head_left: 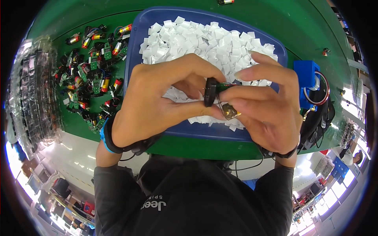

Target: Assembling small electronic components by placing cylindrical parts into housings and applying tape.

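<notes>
Between my two hands, above a blue tray (133, 59), is a small electronic assembly. It has a black oval plastic cap (210, 92), a green circuit board (223, 86) behind the cap, thin wires and a gold-brown taped piece (229, 111) hanging below. My left hand (165, 92) pinches the cap from its left side with thumb and fingers. My right hand (271, 102) grips the board end with thumb and fingertips, one finger raised; its fingers hide part of the board. White square pieces (189, 39) fill the tray beneath both hands.
Left of the tray lies a heap of circuit assemblies (94, 70) with wires and red-yellow cylinders. A clear plastic-wrapped stack (35, 98) stands at the far left. On the right are a blue tape dispenser (306, 72) and a black bag (325, 118). The green table (260, 11) carries everything.
</notes>
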Demonstrator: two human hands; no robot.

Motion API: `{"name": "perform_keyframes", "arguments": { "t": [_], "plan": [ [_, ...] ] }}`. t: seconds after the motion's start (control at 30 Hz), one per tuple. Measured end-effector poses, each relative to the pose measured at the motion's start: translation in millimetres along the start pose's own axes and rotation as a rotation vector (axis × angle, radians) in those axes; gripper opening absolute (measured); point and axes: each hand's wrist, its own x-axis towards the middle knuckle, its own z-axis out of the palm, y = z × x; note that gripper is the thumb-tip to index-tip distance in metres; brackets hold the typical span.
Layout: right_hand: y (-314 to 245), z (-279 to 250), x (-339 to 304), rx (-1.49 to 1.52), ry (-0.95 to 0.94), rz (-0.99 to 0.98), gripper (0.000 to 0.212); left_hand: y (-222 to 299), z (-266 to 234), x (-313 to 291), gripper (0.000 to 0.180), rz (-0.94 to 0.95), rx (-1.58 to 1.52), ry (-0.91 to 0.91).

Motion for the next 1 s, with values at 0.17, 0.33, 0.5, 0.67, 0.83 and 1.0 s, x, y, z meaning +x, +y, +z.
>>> {"name": "perform_keyframes", "arguments": {
  "t": [0.17,0.33,0.5,0.67,0.83,1.0],
  "plan": [
    [-11.7,3.3,-1.7,-0.121,0.080,-0.040,0.033,2.7,-0.9,-0.5,0.046,-0.080,-0.181,-0.043],
    [-17.0,11.2,-2.8,-0.116,0.181,0.006,0.033,1.9,-1.3,-0.4,0.052,-0.128,-0.278,-0.074],
    [-20.4,8.5,-0.5,-0.239,0.106,-0.016,0.031,-1.8,-9.0,1.4,0.054,-0.278,-0.452,-0.139],
    [-23.4,4.5,2.5,-0.238,0.118,-0.040,0.029,-0.4,-10.5,2.9,0.049,-0.314,-0.662,-0.194],
    [-24.1,4.8,2.6,-0.310,0.119,-0.047,0.029,7.0,-2.5,2.1,0.043,-0.371,-0.642,-0.108],
    [-24.2,16.3,0.3,-0.324,0.214,-0.042,0.029,3.6,-0.3,2.5,0.045,-0.306,-0.533,-0.109]
  ]
}}
